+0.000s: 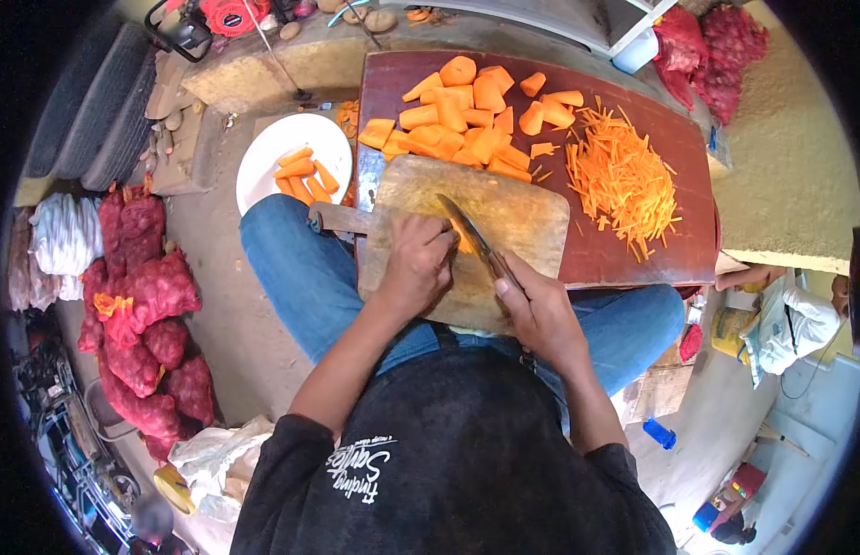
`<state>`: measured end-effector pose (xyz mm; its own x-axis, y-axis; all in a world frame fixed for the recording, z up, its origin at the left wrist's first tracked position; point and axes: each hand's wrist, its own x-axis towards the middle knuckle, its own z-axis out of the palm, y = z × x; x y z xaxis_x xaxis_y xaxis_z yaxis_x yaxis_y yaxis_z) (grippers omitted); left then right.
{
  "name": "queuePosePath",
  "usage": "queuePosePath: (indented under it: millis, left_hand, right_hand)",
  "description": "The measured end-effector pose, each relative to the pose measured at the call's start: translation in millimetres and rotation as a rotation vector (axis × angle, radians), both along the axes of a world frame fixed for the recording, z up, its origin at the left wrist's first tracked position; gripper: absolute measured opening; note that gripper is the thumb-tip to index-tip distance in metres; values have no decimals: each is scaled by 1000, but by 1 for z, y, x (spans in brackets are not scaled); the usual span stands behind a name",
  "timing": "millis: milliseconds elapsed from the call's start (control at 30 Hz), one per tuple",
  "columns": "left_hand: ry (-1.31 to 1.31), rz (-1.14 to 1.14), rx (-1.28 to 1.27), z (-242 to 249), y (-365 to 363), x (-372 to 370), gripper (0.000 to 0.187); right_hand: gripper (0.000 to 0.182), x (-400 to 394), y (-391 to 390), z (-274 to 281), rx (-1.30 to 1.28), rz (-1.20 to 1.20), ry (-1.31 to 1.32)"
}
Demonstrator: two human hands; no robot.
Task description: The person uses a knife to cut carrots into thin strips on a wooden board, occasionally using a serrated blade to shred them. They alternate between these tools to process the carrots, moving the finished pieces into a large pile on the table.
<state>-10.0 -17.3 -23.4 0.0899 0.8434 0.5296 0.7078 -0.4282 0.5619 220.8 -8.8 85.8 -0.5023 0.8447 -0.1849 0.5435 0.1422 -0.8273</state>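
My right hand [541,310] is wrapped round the handle of a kitchen knife [467,227], whose blade points up and left across the wooden cutting board [527,208]. My left hand [419,264] presses down on the board with curled fingers, left of the blade. A bit of orange carrot [465,244] shows between its fingertips and the knife; most of it is hidden. Peeled carrot chunks [453,109] are heaped just beyond the board. To the right lies a pile of thin carrot strips [624,180].
The board rests on a dark red table [684,254] and partly over my lap. At the left, a white plate [256,157] holds several carrot pieces [305,176]. Red mesh sacks [139,305] lie on the floor farther left. Another person [740,495] is at the lower right.
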Motion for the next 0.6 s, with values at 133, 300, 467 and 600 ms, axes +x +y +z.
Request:
queuePosePath:
  millis: [133, 300, 467, 600]
  left_hand:
    - [49, 16, -12, 3, -1, 0, 30]
    - [53, 23, -8, 4, -1, 3, 24]
    - [93, 27, 15, 3, 1, 5, 19]
    - [127, 19, 2, 6, -1, 5, 17]
  right_hand:
    - [39, 7, -14, 5, -28, -19, 26]
    - [36, 1, -8, -6, -7, -36, 30]
    - [36, -6, -3, -6, -43, -30, -45]
    - [37, -19, 9, -20, 96, -4, 53]
